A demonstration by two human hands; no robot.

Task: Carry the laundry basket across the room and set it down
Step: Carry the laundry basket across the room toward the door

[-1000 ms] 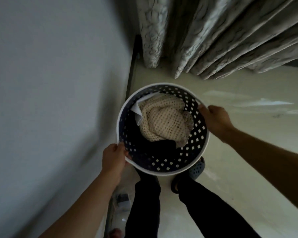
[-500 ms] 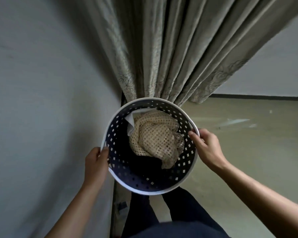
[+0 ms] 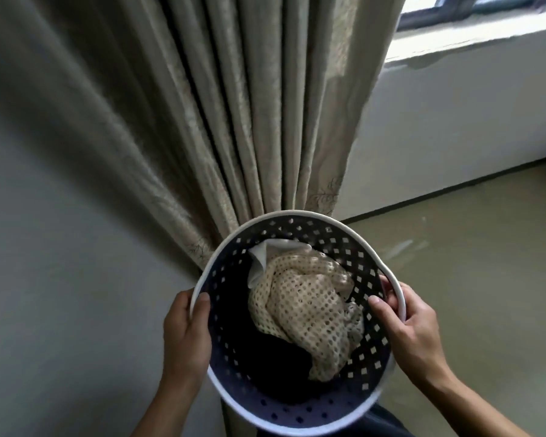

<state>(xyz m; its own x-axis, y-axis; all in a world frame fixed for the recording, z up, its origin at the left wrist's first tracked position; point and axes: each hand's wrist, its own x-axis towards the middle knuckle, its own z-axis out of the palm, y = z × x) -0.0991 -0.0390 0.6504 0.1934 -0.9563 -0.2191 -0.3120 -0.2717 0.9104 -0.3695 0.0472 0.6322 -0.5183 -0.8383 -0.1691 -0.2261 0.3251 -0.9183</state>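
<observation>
The round laundry basket (image 3: 300,219) has a white rim and dark blue perforated walls. It is lifted in front of me, low in the middle of the head view. Inside lie a cream mesh cloth (image 3: 303,313), a white piece and dark clothing. My left hand (image 3: 185,335) grips the rim on the left side, thumb inside the basket. My right hand (image 3: 412,329) grips the rim on the right side, thumb inside too. The basket's underside is hidden.
A beige pleated curtain (image 3: 234,105) hangs right behind the basket. A grey wall (image 3: 60,279) stands close on the left. A white wall with a window sill (image 3: 473,42) is at the right, with pale floor (image 3: 486,241) below it.
The basket has risen off the floor with both hands on its rim. My view has tilted up, so the curtain and window sill now fill the top.
</observation>
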